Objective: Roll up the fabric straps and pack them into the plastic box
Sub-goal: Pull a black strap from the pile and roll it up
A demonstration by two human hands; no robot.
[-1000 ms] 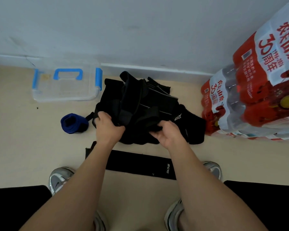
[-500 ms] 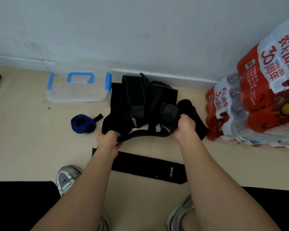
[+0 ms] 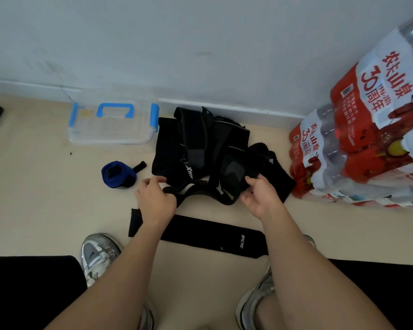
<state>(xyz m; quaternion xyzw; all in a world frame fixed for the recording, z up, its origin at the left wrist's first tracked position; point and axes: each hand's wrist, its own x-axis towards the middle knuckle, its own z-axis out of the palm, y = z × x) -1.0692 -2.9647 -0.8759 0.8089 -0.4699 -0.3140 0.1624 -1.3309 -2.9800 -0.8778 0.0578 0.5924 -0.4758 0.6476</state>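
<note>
Head view: left hand (image 3: 156,202) is gripping a thin strap (image 3: 188,186), right hand (image 3: 260,198) seemingly pinching the black pile (image 3: 200,144) beside bottle packs (image 3: 355,151).

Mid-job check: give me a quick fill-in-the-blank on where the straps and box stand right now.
1. The one rolled strap is ___ in colour.
2. The plastic box stands to the ___ of the black strap pile.
3. The long strap by the shoes is not yet ___.
4. The left hand grips a thin strap whose colour is ___.
Missing words: blue; left; rolled; black.
</note>
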